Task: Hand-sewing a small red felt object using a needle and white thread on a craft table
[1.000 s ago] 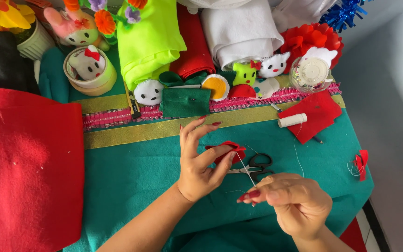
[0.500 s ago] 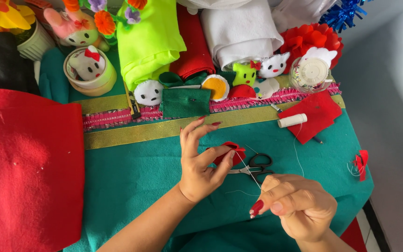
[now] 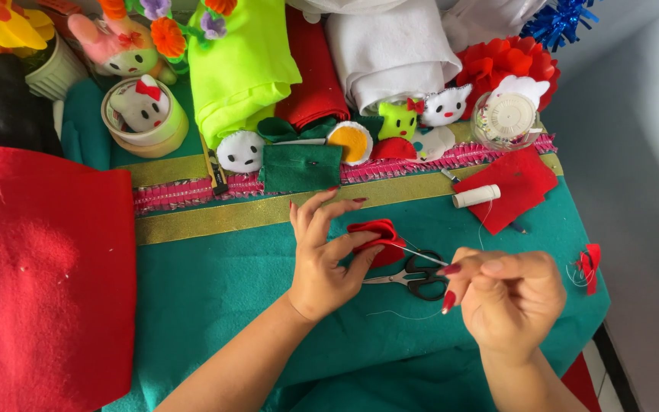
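The right hand (image 3: 509, 301) has risen, fingers pinched on the needle (image 3: 421, 257); left hand (image 3: 326, 255) fingers pinch the red felt piece (image 3: 375, 233).

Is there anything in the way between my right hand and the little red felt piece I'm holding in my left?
Nothing solid. Only a thin thread crosses the gap from the right hand to the red felt piece pinched in the left hand. The black scissors lie on the teal cloth just below that gap.
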